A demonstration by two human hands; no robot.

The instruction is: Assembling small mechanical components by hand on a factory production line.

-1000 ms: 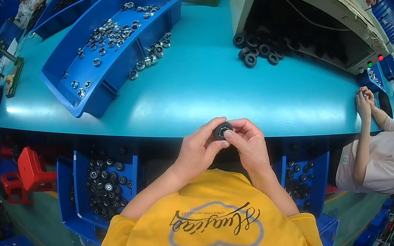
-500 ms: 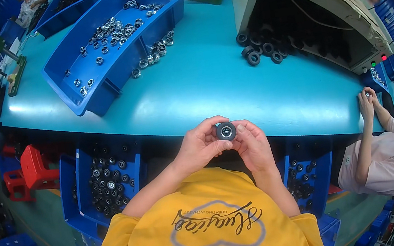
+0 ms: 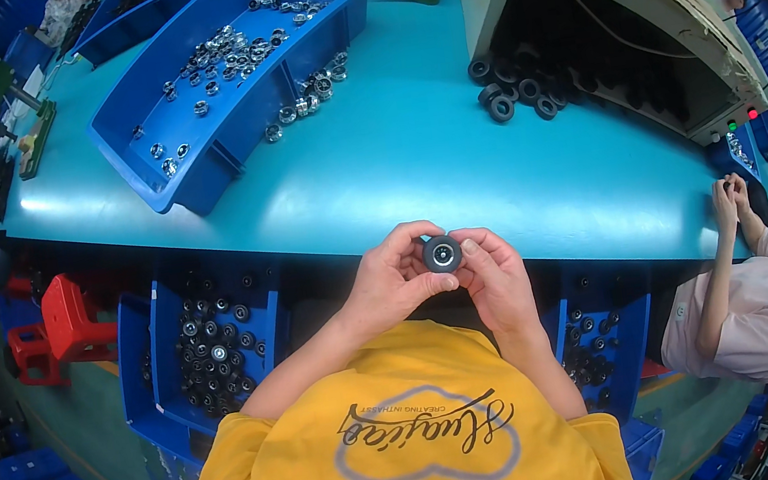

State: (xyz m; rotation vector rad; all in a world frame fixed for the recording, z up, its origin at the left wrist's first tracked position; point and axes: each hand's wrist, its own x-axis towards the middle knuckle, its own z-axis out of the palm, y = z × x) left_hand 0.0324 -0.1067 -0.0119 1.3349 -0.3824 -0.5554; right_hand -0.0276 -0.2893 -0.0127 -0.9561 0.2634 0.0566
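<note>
Between my two hands is a small toy wheel (image 3: 443, 253), a black tyre around a silver hub, its round face turned up toward me. My left hand (image 3: 396, 273) grips its left side, with the index finger over the top edge and the thumb along the lower edge. My right hand (image 3: 495, 273) pinches the wheel's right side with thumb and fingers. Both hands are in front of the turquoise table's (image 3: 368, 193) near edge, above my lap. Some of the fingertips are hidden behind the tyre.
A blue tray (image 3: 183, 136) holds several chrome hubs; more hubs (image 3: 311, 103) lie beside it. Black tyres (image 3: 520, 93) spill from a pale box-shaped machine (image 3: 493, 4). Below the table, blue bins (image 3: 162, 369) hold wheels. At right, a co-worker (image 3: 739, 318) sits with raised hands.
The wheel has tilted slightly in my hands, which keep their hold on it. The table and trays have shifted a little in the picture. The co-worker's hands at right have moved slightly.
</note>
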